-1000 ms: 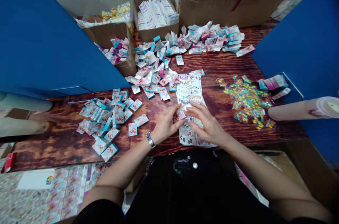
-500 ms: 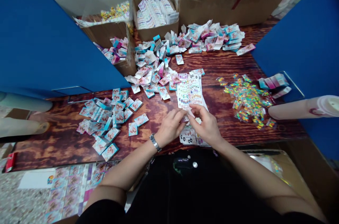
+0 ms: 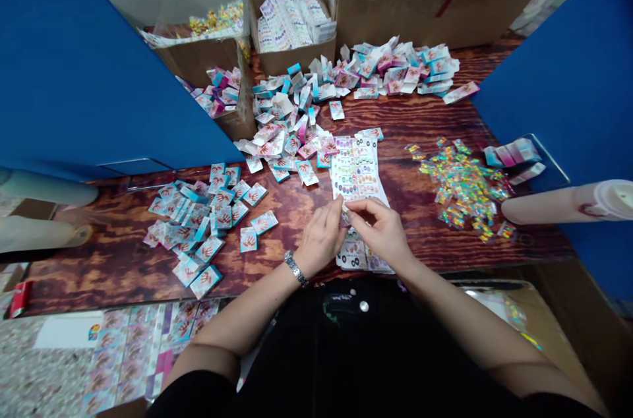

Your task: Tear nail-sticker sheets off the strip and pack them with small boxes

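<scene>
My left hand (image 3: 320, 238) and my right hand (image 3: 384, 235) meet over a stack of printed paper sheets (image 3: 355, 171) with rows of coloured ovals. Between their fingertips is a small carton (image 3: 345, 212), white with a bit of purple, mostly hidden by the fingers. The left hand is wrapped around its side. At its upper end, the right thumb and forefinger pinch. Left of the hands lies a pile of closed blue-and-white cartons (image 3: 198, 220) printed with a red hand. Beyond the sheets, open-flapped cartons (image 3: 297, 121) are heaped.
Small shiny multicoloured packets (image 3: 465, 184) lie to the right, near a row of cartons (image 3: 512, 153) against the blue panel (image 3: 558, 88). At the back stand a box of folded sheets (image 3: 297, 55), a large cardboard box (image 3: 395, 16) and a box of cartons (image 3: 198, 62).
My fingers have drawn closer around the small carton, with the left fingers now straighter and pointing up. Less of the white piece between the hands shows. The piles look unchanged.
</scene>
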`<state>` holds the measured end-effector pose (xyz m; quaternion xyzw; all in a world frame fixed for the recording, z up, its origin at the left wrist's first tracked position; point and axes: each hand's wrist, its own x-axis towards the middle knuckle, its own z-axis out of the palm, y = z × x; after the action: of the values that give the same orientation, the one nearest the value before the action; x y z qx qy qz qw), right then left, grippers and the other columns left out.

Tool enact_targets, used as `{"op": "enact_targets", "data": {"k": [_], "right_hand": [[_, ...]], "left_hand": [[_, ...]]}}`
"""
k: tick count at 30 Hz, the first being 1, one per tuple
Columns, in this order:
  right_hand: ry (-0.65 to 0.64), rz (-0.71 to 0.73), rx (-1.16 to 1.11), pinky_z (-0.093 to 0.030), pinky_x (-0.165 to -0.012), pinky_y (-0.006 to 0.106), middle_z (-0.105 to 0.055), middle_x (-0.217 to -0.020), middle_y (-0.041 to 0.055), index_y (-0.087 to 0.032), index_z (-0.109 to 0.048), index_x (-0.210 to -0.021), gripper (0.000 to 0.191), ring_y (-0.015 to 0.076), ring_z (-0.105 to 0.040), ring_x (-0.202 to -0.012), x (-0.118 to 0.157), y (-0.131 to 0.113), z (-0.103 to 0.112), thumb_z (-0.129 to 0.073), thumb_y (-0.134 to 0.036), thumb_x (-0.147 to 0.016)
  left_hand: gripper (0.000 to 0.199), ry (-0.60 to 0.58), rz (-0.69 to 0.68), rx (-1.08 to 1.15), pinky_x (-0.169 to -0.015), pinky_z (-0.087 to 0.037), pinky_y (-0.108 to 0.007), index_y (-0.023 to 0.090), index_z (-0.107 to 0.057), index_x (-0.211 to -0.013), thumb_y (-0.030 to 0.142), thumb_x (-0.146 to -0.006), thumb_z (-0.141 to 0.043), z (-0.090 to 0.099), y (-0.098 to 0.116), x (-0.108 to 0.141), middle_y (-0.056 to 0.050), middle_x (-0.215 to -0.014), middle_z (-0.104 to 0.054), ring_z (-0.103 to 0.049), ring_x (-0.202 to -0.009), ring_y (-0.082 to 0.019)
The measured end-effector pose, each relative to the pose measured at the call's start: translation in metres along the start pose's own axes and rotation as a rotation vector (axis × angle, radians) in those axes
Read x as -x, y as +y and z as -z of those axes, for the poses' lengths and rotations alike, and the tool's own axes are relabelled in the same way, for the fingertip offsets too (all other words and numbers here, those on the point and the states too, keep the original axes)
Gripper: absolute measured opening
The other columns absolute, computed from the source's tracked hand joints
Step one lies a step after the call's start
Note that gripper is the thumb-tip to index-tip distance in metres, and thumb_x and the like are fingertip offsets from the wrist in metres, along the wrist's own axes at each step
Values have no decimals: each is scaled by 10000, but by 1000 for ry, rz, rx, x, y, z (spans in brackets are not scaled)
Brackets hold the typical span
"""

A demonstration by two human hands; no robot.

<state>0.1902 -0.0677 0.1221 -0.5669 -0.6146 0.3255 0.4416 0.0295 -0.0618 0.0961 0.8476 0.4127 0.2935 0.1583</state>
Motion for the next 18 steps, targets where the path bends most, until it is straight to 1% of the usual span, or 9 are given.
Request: {"op": "enact_targets", "data": {"k": [4, 7, 9, 10, 12, 14, 16, 17, 18], "right_hand": [[3, 262, 223, -536, -880, 395, -689, -1028, 77, -236, -654, -1147, 298, 213, -638, -981, 12, -4, -6, -473, -157, -924], [40, 444, 286, -515, -948, 432, -668, -1144, 120, -195, -578, -1280, 397, 240, -611, -1091, 23, -5, -16, -455, -100, -914], [33, 483, 269, -516, -952, 430, -666, -1150, 127, -181, -560, -1301, 407, 238, -611, -1099, 25, -3, -19, -465, -100, -913], [-6, 478, 246, -527, -935, 416, -674, -1133, 117, -188, -556, -1305, 401, 226, -622, -1078, 23, -1, -18, -471, -115, -920], [-135, 457, 217, -545, -900, 387, -691, -1102, 83, -219, -550, -1309, 381, 200, -642, -1033, 11, 10, -8, -485, -167, -938], [-250, 464, 274, -535, -923, 395, -685, -1146, 69, -236, -538, -1321, 376, 197, -633, -1069, -7, 31, 8, -499, -230, -947], [-266, 468, 449, -448, -1038, 478, -595, -1321, 103, -212, -494, -1365, 427, 241, -534, -1239, -28, 59, 28, -507, -281, -944], [-274, 443, 542, -400, -1072, 523, -532, -1394, 117, -205, -463, -1392, 474, 271, -468, -1308, -38, 73, 38, -526, -310, -934], [-308, 414, 623, -361, -1084, 569, -478, -1442, 126, -207, -445, -1407, 524, 306, -402, -1358, -45, 87, 46, -559, -345, -914]], "left_hand": [[653, -13, 67, -80, -953, -489, -436, 107, -110, -1518, 184, -935, -393, -4, 3, 1, -218, -1309, -531, -526, -1181, -286], [650, -7, 98, -119, -902, -501, -427, 86, -94, -1520, 175, -938, -367, -5, 4, 1, -220, -1236, -565, -557, -1085, -279], [657, -11, 90, -142, -883, -504, -415, 78, -80, -1519, 173, -935, -366, -2, 1, 3, -211, -1196, -578, -569, -1033, -268], [664, -24, 73, -158, -883, -504, -409, 77, -84, -1518, 181, -932, -378, 1, -2, 5, -204, -1189, -581, -570, -1026, -264], [667, -92, 39, -223, -872, -509, -390, 79, -131, -1511, 217, -925, -417, 14, -10, 10, -198, -1202, -581, -569, -1036, -266], [639, -215, 53, -341, -818, -524, -371, 83, -230, -1488, 261, -917, -454, 34, -23, 18, -196, -1198, -590, -572, -1038, -280], [584, -336, 152, -488, -761, -532, -380, 79, -343, -1442, 285, -911, -473, 57, -38, 26, -195, -1100, -628, -590, -984, -296], [568, -372, 206, -554, -763, -533, -403, 82, -388, -1417, 296, -902, -497, 67, -46, 30, -205, -1101, -630, -585, -1001, -318], [577, -388, 249, -608, -790, -527, -446, 93, -416, -1399, 318, -882, -540, 76, -53, 33, -225, -1176, -606, -567, -1052, -352]]}}
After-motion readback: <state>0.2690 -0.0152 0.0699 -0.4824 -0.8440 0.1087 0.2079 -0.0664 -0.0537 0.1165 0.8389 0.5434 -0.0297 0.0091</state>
